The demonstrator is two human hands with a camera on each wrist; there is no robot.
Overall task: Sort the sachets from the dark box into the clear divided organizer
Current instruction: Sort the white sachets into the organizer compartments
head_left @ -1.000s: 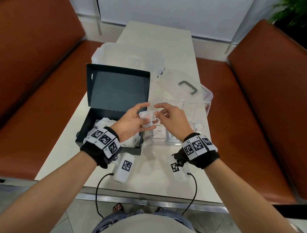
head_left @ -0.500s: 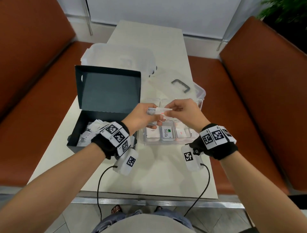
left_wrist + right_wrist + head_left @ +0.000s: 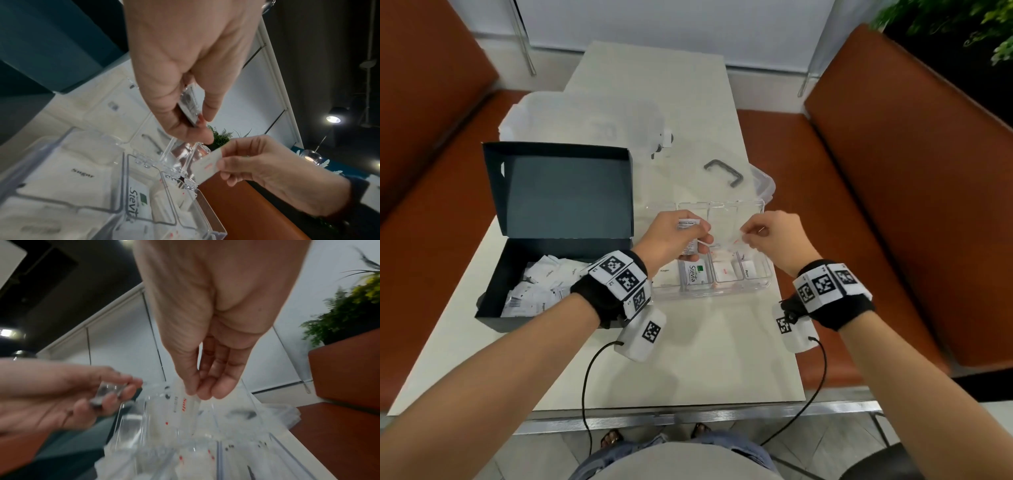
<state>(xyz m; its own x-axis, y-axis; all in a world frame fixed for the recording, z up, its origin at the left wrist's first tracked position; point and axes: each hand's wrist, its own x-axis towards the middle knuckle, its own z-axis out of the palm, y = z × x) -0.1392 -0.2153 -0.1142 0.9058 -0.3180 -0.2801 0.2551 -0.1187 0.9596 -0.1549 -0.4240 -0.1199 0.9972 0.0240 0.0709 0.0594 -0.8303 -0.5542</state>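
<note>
The dark box stands open at the left of the table, with several white sachets inside. The clear divided organizer sits to its right; its near compartments hold a Sugar sachet, a Stevia sachet and red-printed ones. Above the organizer's left part, my left hand pinches a small stack of sachets between thumb and fingers. My right hand pinches one white sachet with red print by its top, hanging it over a compartment towards the organizer's right.
A clear lid with a dark handle lies just behind the organizer. A translucent tub stands behind the dark box's raised lid. Orange benches flank the narrow table; its near edge is close to my body.
The hands, together on the sachets before, have come apart. My right hand has drawn the red-printed sachet away to the right, over the organizer; my left keeps the other sachets.
</note>
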